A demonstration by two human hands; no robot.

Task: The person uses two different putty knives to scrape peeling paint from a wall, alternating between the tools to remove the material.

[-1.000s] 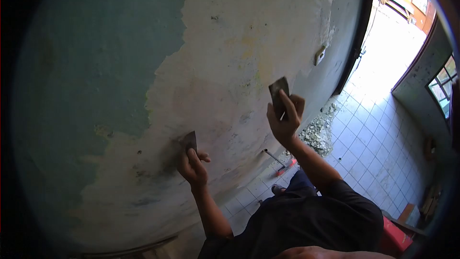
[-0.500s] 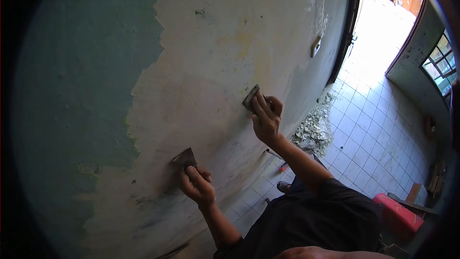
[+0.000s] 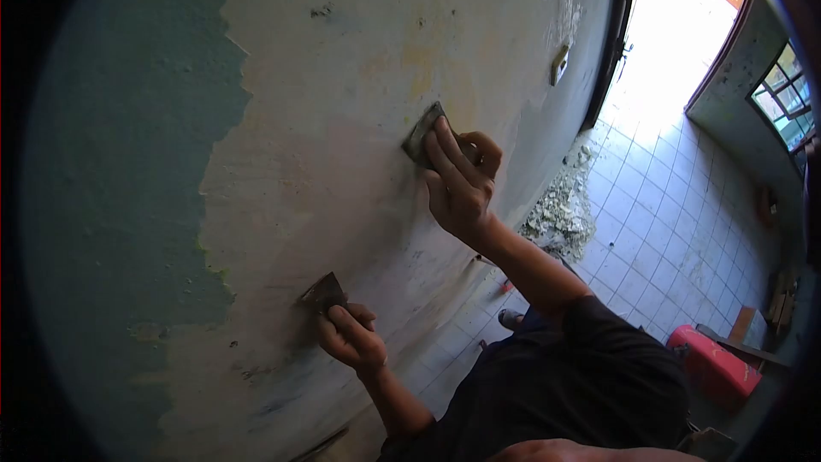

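A: Where are the blades rn?

B: Two of them, both flat on the wall (image 3: 359, 60). The right hand (image 3: 457, 184) presses the upper scraper (image 3: 419, 139) against the bare plaster, roughly mid-wall, closer to the doorway edge than to the green paint (image 3: 128, 137). The left hand (image 3: 349, 335) has the lower scraper (image 3: 322, 293) further down, not far from the ragged edge of the paint.

A: Fingers?

B: Right hand – long fingers laid together along the back of the blade, thumb curled round the far side, so it's clamped on. Left hand is closed round its handle w/ a finger or two up near the blade. The handle itself is hidden in the fist.

A: How do they handle, you reckon?

B: Light, thin, stiff metal, prob. w/ a bit of spring at the tip. Edges look sharp enough to nick skin, so I'd keep pads on the flat back, never over the working edge. Best hold is low on the blade or at the handle – pressure goes straight into the wall that way. Dusty grip could slip.

A: Anything underfoot?

B: Rubble pile (image 3: 560, 218) on the tiled floor (image 3: 676, 231) at the wall's foot, and a red box (image 3: 714, 368) near the lower right.
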